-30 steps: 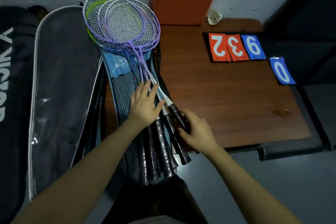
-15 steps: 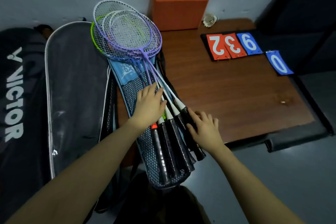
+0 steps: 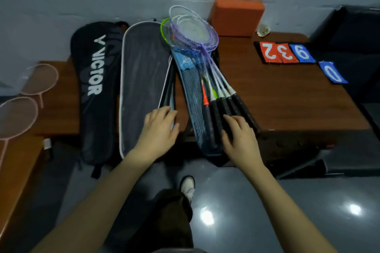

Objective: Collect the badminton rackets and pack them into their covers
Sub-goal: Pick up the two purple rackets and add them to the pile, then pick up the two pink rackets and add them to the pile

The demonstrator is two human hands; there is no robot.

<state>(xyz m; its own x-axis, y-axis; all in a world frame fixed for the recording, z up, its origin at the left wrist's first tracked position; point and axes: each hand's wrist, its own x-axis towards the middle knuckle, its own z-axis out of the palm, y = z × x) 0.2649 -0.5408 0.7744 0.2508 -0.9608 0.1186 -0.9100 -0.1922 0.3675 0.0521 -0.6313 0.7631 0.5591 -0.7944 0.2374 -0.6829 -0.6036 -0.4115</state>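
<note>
1. Dim grey wall and glossy floor frame a low brown table (image 3: 287,96) that carries the covers and the rackets
2. Right hand (image 3: 239,139) lies with relaxed, spread fingers on the black handles of the bundled rackets (image 3: 213,96); it presses rather than clenches
3. From that contact the shafts run up and away to the overlapped purple and green heads; beneath them lies the blue mesh cover (image 3: 193,100), its lower end hanging past the table edge
4. Left hand (image 3: 159,129), beside the right, rests loosely open on the edge of the grey cover (image 3: 144,80), grasping nothing
5. Further left sit the black Victor bag (image 3: 94,88) and two pink rackets (image 3: 24,104), not yet collected
6. Risk: with handles only pressed, the fanned bundle could slide off the overhanging cover, or strings could snag the mesh
</note>
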